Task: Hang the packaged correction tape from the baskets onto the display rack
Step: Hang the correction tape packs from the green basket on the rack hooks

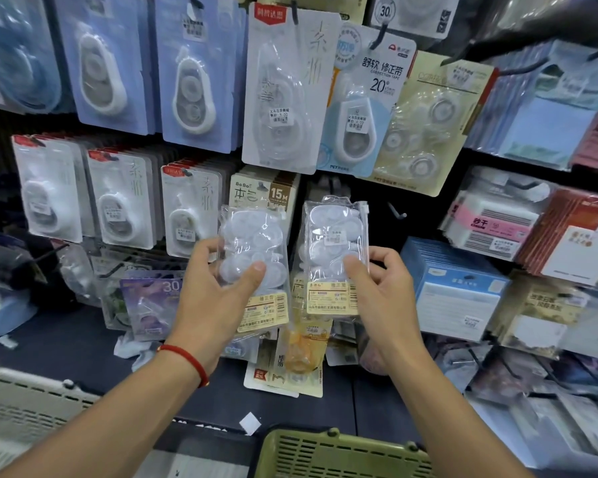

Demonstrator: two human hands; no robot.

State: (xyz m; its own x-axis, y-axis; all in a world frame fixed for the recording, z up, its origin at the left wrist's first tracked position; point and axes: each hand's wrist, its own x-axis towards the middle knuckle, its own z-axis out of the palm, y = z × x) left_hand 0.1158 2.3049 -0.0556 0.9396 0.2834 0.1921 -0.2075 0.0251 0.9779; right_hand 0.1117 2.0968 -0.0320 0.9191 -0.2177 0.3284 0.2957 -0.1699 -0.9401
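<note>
A shop wall fills the view: a dark display rack (411,215) with metal hooks, hung thick with carded stationery. Along the top row hang blue-backed blister cards (197,74) holding rounded white dispensers, a tall white card (283,91) with a clear moulded bubble, and a cream card (428,122) showing several clear wheels. One bare hook (396,210) juts out from the dark panel just right of the raised packs. To the right sit stacked flat packets in glossy sleeves, among them a blue-and-white box stack (456,288). Below the hooks runs a dark shelf (66,343) strewn with loose packs, some lying flat.

Both hands are raised in front of the rack. The left hand (214,298), with a red cord bracelet (187,360) on its wrist, has its grip closed round a clear crinkly bag of correction tape (256,260), thumb across the front; round white refills show through the plastic, with a yellow label at the bottom. The right hand (380,298) pinches a second clear bag (332,257) of the same kind by its lower edge, upright, beside the first and apart from it.

At the bottom edge stand two slotted plastic baskets, a green basket (335,453) in the middle and a pale grey basket (25,408) at the left.
</note>
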